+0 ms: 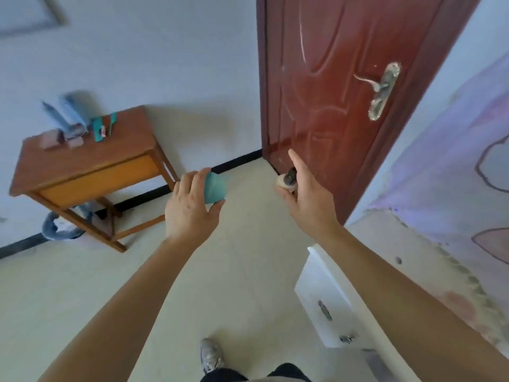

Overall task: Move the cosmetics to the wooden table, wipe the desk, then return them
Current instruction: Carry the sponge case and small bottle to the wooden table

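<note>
My left hand (pixel 190 208) is closed round a teal cosmetic bottle (pixel 216 188), held in the air above the floor. My right hand (pixel 305 194) grips a small beige jar with a dark cap (pixel 286 180), its index finger pointing up. The wooden table (pixel 91 161) stands at the left against the wall, apart from both hands. On its top sit several cosmetics: blue tubes (pixel 66 114), a teal box (pixel 99 129) and a pink box (pixel 51 139).
A reddish-brown door (pixel 344 92) with a metal handle (pixel 382 89) stands ahead on the right. A white cabinet with drawers (pixel 322 296) is at the lower right. A grey-blue bag (pixel 60 227) lies under the table. My shoe (pixel 210 354) shows on the pale floor.
</note>
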Available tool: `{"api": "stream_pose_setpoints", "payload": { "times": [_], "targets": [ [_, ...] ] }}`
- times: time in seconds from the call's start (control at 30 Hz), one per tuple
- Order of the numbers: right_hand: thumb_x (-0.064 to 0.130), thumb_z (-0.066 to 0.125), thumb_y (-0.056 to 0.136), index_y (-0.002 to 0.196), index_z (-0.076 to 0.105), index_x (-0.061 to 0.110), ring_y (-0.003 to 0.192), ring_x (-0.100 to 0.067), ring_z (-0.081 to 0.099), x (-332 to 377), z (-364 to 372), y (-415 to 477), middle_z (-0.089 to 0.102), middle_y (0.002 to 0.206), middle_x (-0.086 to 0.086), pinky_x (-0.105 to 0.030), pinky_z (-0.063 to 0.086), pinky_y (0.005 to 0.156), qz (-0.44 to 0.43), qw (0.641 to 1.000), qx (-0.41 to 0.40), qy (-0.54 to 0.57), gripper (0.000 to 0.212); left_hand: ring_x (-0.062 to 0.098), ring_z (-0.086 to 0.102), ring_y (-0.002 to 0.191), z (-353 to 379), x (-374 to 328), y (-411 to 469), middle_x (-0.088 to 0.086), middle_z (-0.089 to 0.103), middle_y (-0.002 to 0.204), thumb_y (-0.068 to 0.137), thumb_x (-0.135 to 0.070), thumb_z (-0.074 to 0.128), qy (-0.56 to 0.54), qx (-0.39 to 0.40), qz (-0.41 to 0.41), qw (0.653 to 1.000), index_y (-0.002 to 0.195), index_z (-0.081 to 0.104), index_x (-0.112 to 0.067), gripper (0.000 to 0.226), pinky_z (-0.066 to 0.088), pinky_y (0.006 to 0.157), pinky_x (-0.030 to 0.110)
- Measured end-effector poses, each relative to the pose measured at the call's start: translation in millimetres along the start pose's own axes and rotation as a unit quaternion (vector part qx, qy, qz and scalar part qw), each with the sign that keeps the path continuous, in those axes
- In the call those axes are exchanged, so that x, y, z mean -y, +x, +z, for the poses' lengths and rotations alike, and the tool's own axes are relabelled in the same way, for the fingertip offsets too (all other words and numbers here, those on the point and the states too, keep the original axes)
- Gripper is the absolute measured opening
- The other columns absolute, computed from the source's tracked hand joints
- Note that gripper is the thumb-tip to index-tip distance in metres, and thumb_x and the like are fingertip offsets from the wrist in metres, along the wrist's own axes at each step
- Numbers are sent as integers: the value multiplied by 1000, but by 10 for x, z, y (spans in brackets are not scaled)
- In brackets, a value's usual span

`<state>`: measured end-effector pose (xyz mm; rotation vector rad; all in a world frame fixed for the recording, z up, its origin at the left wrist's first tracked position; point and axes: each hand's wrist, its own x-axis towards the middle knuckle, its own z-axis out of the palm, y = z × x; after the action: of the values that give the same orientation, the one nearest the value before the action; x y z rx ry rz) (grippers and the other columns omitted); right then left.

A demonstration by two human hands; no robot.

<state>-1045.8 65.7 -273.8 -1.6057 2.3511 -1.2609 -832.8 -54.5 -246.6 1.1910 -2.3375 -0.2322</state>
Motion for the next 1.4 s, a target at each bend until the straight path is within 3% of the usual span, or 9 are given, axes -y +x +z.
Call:
{"api": "stream_pose_setpoints", "payload": {
  "times": [0.1,0.27,0.47,0.7,0.8,0.97,1.13,1.3,1.4],
  "targets": [
    [38,61,96,153,21,28,94,-15,62,640,668,434,60,122,4,-31,48,71,-54,998,25,-7,71,27,53,109,-508,846,76,4,52,123,79,-31,77,21,-38,-45,998,137,43,-20,68,48,79,41],
    [44,59,96,154,18,20,74,-11,59,1761,1749,1130,64,104,0,-22,37,56,-137,990,35,-18,75,28,49,112,-1262,2138,228,7,52,125,78,-30,78,42,-97,-116,988,136,43,-20,69,47,82,43],
    [47,60,96,155,13,22,70,-2,51,2587,2705,1574,64,100,2,-12,31,50,-177,982,65,-6,80,28,50,113,-1696,3155,368,5,52,126,77,-30,79,66,-122,-163,977,137,42,-21,71,47,77,40],
    [43,64,94,156,10,20,61,-5,51,2817,3579,2098,58,91,7,-15,40,47,-181,978,106,6,85,26,49,115,-1555,3949,841,4,52,129,78,-32,78,63,-116,-196,972,138,43,-21,70,46,78,38],
    [42,64,93,155,13,19,62,-9,55,2766,4004,2443,65,104,-2,-23,47,49,-186,974,125,6,83,25,49,114,-1353,4288,1229,4,51,129,79,-33,77,68,-98,-195,974,138,42,-22,70,42,78,33],
    [40,64,93,153,24,18,85,-16,66,2681,4758,3257,64,122,-2,-22,45,64,-186,972,145,23,76,21,48,116,-965,4851,2158,1,49,132,80,-37,77,70,-65,-211,973,140,38,-25,72,47,84,36],
    [40,64,94,146,36,21,104,-14,64,2734,5365,4069,60,131,3,-16,43,73,-159,971,177,33,62,20,49,114,-770,5320,2955,1,50,130,79,-37,77,78,-31,-221,972,139,39,-24,72,48,81,33],
    [39,65,92,126,56,20,87,-5,58,2901,6004,4627,64,114,5,-7,35,62,-153,961,228,28,40,22,51,113,-706,5859,3363,3,51,130,78,-33,79,90,-18,-245,965,138,41,-22,72,50,79,35],
    [42,67,90,117,59,21,85,-5,60,3018,6444,4857,66,110,6,-13,46,63,-153,951,267,30,36,24,52,111,-657,6300,3501,4,52,130,78,-32,78,98,5,-250,963,138,42,-21,71,51,79,36]
  ]
}}
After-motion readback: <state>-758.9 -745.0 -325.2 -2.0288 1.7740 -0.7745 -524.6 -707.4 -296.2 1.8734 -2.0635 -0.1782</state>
